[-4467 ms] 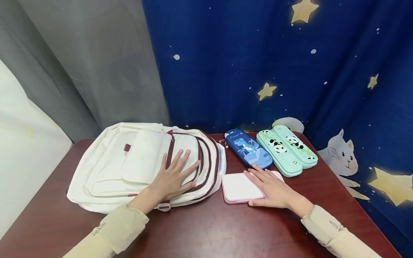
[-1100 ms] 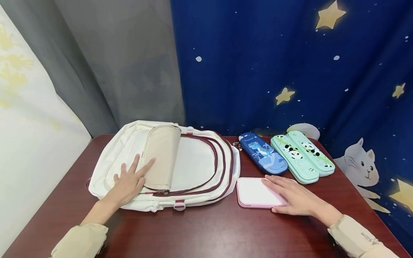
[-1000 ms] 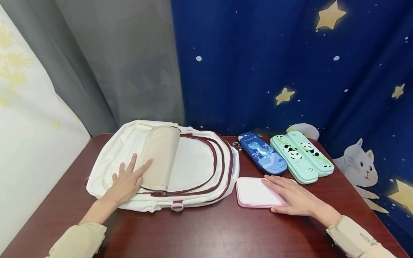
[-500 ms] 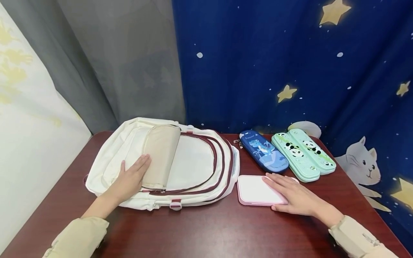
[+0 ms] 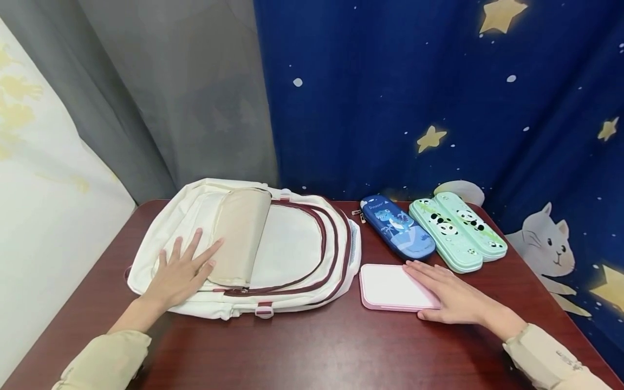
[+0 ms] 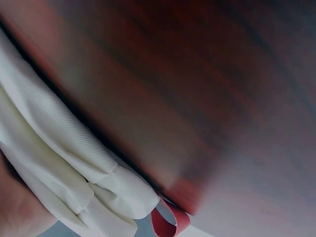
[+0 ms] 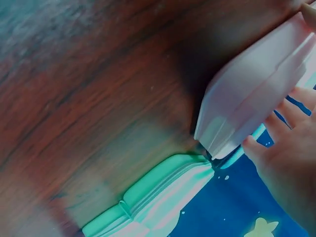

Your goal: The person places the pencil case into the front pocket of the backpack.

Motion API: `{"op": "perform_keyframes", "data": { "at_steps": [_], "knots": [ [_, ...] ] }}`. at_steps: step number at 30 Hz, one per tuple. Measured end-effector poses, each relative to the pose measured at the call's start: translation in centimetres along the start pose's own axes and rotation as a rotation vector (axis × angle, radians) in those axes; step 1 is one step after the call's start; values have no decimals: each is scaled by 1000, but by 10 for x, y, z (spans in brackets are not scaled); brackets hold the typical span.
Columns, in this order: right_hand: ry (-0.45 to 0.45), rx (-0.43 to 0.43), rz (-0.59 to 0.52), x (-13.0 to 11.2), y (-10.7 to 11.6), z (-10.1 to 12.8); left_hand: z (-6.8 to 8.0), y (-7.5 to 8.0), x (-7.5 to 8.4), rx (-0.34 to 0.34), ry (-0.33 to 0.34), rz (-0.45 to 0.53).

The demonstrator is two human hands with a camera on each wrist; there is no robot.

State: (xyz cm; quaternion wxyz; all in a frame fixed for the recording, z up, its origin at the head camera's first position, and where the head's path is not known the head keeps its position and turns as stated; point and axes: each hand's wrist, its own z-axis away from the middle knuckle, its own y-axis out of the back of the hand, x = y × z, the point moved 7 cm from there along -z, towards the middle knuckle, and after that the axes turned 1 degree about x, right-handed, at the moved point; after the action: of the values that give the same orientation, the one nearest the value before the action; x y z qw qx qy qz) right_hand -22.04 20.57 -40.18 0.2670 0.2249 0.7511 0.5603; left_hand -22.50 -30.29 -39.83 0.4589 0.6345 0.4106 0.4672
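Looking down from the head view, we see the left hand (image 5: 182,268) lying flat with spread fingers on the white backpack (image 5: 292,249) at the left of the dark red table (image 5: 312,346), against its folded-back beige flap (image 5: 239,235). The right hand (image 5: 450,292) rests with straight fingers on the pink box (image 5: 385,284); beyond lie a blue pencil case (image 5: 397,227) and two green panda cases (image 5: 458,230). Grey and starry blue curtains hang behind.

Our left wrist view shows only ribbed white fabric and a red loop (image 6: 168,224) over the table edge.

Our right wrist view shows the box's side, fingertips (image 7: 256,145) at its far edge.
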Motion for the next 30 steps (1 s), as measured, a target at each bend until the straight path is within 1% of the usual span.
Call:
{"op": "perform_keyframes", "data": {
  "at_steps": [3,7,10,13,15,19,22,25,30],
  "knots": [
    [-22,2,-4,0,1,2,1,-1,-1,5,-9,24],
    [-58,15,-43,1,3,4,1,-1,-2,20,-17,61],
    [-55,77,-43,3,13,3,2,-1,-3,26,-17,72],
    [-61,159,-27,7,32,0,2,-1,-4,26,-12,74],
    [-77,200,-22,9,47,-6,2,0,-6,23,-9,76],
    [-86,250,-13,9,69,-23,2,0,-7,24,-12,91],
    [-58,262,-6,5,74,-41,1,-2,-6,25,-15,90],
    [2,256,-21,-6,69,-62,0,-2,-4,23,-9,78],
    [112,205,-49,-34,48,-104,2,-4,0,31,-7,65]
  ]
}}
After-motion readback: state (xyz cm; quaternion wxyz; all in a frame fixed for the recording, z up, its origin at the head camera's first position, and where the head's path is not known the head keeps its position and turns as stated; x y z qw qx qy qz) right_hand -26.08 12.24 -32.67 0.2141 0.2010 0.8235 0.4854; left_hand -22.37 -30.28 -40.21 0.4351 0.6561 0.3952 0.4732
